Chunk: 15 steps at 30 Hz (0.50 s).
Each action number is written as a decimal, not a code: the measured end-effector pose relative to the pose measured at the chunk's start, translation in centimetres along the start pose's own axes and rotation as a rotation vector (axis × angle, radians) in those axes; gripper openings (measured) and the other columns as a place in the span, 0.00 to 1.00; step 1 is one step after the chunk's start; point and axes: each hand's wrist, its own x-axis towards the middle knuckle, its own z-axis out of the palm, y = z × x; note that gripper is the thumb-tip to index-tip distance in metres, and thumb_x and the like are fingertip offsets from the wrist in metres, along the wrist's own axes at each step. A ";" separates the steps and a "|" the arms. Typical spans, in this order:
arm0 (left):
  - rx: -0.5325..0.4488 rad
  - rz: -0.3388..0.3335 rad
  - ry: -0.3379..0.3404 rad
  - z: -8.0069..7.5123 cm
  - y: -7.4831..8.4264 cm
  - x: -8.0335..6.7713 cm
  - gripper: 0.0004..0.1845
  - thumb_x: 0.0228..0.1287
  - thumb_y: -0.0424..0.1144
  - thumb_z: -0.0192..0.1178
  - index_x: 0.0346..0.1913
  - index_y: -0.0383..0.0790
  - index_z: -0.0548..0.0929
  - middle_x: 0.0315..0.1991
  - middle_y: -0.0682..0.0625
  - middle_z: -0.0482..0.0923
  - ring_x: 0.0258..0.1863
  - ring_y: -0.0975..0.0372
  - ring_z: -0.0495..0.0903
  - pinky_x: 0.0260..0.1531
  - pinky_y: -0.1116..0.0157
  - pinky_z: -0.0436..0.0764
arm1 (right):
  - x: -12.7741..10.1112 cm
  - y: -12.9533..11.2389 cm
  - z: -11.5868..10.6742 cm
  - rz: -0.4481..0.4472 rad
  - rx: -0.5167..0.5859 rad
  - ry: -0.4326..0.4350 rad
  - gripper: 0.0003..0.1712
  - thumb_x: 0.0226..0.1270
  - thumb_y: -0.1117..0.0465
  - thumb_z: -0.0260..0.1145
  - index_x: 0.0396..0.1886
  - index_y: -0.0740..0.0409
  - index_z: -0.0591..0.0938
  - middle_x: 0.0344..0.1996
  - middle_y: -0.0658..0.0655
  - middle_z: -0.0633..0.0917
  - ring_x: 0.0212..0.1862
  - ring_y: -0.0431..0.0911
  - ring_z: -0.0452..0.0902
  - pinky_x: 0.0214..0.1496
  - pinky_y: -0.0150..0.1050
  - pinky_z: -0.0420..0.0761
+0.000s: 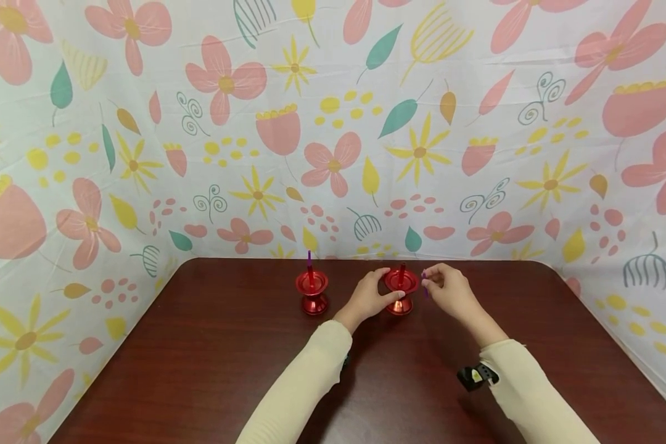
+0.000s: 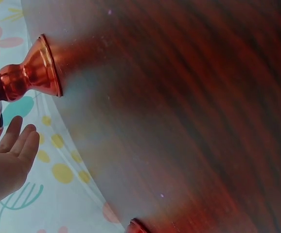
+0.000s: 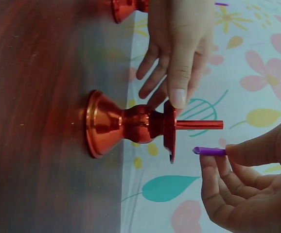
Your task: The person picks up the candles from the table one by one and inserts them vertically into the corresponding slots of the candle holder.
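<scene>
A shiny red candle holder (image 1: 399, 307) stands upright near the table's back edge. My left hand (image 1: 364, 297) holds its dish from the left, thumb at the near rim and fingers around the far side. From the dish rises a narrow red stem (image 3: 201, 124), with no stick on its end. Just to the right, my right hand (image 1: 449, 293) pinches a short thin purple stick (image 3: 211, 151) between thumb and fingertips. The stick's end is beside the stem, a small gap apart. In the left wrist view, my left fingers (image 2: 26, 143) extend beside the dish.
A matching red holder (image 1: 314, 303) stands to the left, with a purple stick (image 1: 309, 259) upright on its stem. Behind the dark wooden table (image 1: 216, 370) hangs a floral cloth (image 1: 333, 98). A black wrist strap (image 1: 478, 374) shows at the right sleeve.
</scene>
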 end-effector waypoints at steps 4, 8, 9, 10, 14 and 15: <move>-0.005 0.001 -0.004 0.0 0.0 -0.1 0.37 0.61 0.51 0.65 0.69 0.38 0.66 0.62 0.44 0.71 0.62 0.55 0.71 0.62 0.57 0.70 | 0.5 -0.2 -0.2 0.018 0.036 0.030 0.08 0.66 0.71 0.61 0.42 0.73 0.77 0.34 0.68 0.84 0.35 0.54 0.80 0.28 0.33 0.76; -0.004 0.004 -0.003 0.0 0.0 0.0 0.37 0.62 0.52 0.65 0.69 0.39 0.66 0.62 0.44 0.71 0.62 0.55 0.71 0.62 0.58 0.70 | 1.2 -0.4 -0.2 0.043 0.087 0.064 0.09 0.67 0.70 0.61 0.43 0.73 0.77 0.37 0.69 0.84 0.37 0.56 0.81 0.30 0.30 0.76; -0.003 0.007 -0.002 0.0 0.0 0.0 0.37 0.62 0.52 0.65 0.69 0.39 0.66 0.62 0.44 0.71 0.62 0.55 0.71 0.62 0.58 0.70 | 1.3 -0.5 -0.2 0.048 0.104 0.067 0.10 0.68 0.69 0.61 0.43 0.73 0.76 0.37 0.69 0.84 0.38 0.57 0.81 0.31 0.29 0.76; -0.002 0.011 0.000 0.0 0.0 0.0 0.37 0.62 0.52 0.65 0.69 0.38 0.67 0.62 0.44 0.71 0.62 0.55 0.71 0.62 0.58 0.70 | 1.5 -0.6 -0.1 0.052 0.115 0.072 0.10 0.68 0.69 0.61 0.44 0.73 0.76 0.37 0.70 0.84 0.38 0.58 0.81 0.31 0.28 0.76; -0.002 0.015 -0.003 0.0 -0.1 0.1 0.37 0.62 0.52 0.65 0.69 0.38 0.67 0.62 0.44 0.71 0.62 0.55 0.71 0.61 0.58 0.70 | 2.2 -1.0 0.0 0.060 0.143 0.073 0.11 0.69 0.67 0.60 0.45 0.72 0.75 0.40 0.71 0.82 0.41 0.60 0.81 0.32 0.28 0.78; -0.003 0.013 -0.007 0.0 -0.1 0.1 0.37 0.62 0.52 0.65 0.69 0.38 0.66 0.62 0.44 0.71 0.62 0.55 0.71 0.62 0.58 0.70 | 2.4 -1.1 0.0 0.059 0.143 0.073 0.11 0.69 0.67 0.60 0.45 0.72 0.75 0.40 0.71 0.82 0.41 0.60 0.81 0.33 0.29 0.78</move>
